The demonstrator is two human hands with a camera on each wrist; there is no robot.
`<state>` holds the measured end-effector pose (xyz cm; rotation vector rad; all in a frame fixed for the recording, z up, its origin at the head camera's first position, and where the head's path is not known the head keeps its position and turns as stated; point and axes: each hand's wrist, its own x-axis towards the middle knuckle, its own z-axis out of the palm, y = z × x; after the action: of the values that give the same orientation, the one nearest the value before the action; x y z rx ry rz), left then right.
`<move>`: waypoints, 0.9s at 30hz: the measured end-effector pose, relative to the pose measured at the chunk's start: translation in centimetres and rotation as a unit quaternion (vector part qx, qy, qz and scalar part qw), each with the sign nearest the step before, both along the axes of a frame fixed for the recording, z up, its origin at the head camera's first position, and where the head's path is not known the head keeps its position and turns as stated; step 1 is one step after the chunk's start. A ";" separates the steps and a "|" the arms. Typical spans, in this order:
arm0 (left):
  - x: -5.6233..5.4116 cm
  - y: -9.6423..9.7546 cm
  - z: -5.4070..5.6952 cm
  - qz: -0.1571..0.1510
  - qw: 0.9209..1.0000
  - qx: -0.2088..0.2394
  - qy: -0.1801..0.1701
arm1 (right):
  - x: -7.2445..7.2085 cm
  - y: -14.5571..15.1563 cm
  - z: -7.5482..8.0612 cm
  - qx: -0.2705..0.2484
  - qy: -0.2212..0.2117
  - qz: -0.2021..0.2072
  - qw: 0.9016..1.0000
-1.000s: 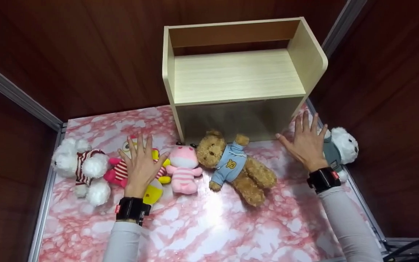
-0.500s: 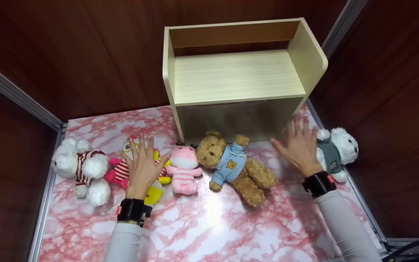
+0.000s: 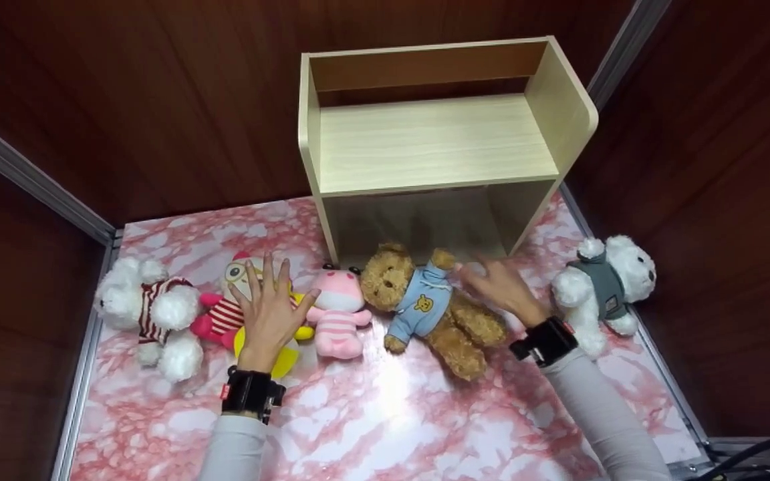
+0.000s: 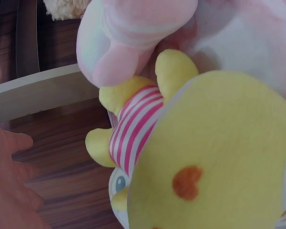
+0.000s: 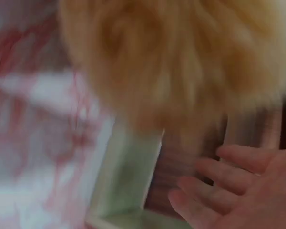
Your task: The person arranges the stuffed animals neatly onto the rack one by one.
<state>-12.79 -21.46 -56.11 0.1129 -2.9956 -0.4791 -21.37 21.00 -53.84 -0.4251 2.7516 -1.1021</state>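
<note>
My left hand (image 3: 268, 324) is spread with straight fingers above two plush toys: a pink one in red-and-white stripes (image 3: 226, 315) and a yellow-headed one (image 4: 214, 152) in a pink-striped top. A gap shows between those fingers and the toys in the left wrist view. My right hand (image 3: 506, 290) is beside the brown teddy bear (image 3: 428, 304) in its blue hoodie, fingertips near its raised paw. In the blurred right wrist view, the bear's fur (image 5: 171, 57) is close and the fingers are extended; contact cannot be told. A pink plush cow-like toy (image 3: 339, 314) lies between the hands.
A pale wooden shelf unit (image 3: 435, 147) stands behind the toys. White plush dogs lie at either end, one in a striped top (image 3: 158, 310), one in a grey-green vest (image 3: 607, 287). Dark wood panels (image 3: 158, 100) enclose the pink marbled surface (image 3: 371, 434).
My right hand has moved left, away from the vested white dog, to the brown teddy bear. The left hand has shifted slightly right. The toys stay in place.
</note>
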 end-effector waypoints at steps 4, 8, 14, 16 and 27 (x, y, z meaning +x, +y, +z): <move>0.0 0.4 -0.4 0.002 1.000 0.003 -0.004 | 0.1 -1.5 -1.0 -0.005 -0.028 0.015 0.999; -0.1 0.8 -0.6 0.000 1.000 0.017 -0.008 | 0.1 -2.6 -1.9 0.014 -0.035 0.017 0.999; -0.3 1.3 -0.7 -0.004 0.999 0.029 -0.012 | 0.1 -3.4 -3.0 0.058 -0.049 0.016 0.997; -0.3 1.4 -0.8 -0.005 0.999 0.032 -0.009 | 0.2 -3.5 -3.3 0.065 -0.057 0.016 0.996; -0.3 2.3 -1.5 -0.011 1.000 0.011 0.007 | 0.2 -3.7 -4.8 0.063 -0.087 0.069 0.992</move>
<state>-13.09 -19.21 -57.62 0.0794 -2.9820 -0.5143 -21.16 17.27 -58.67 -0.4698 2.5783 -0.8841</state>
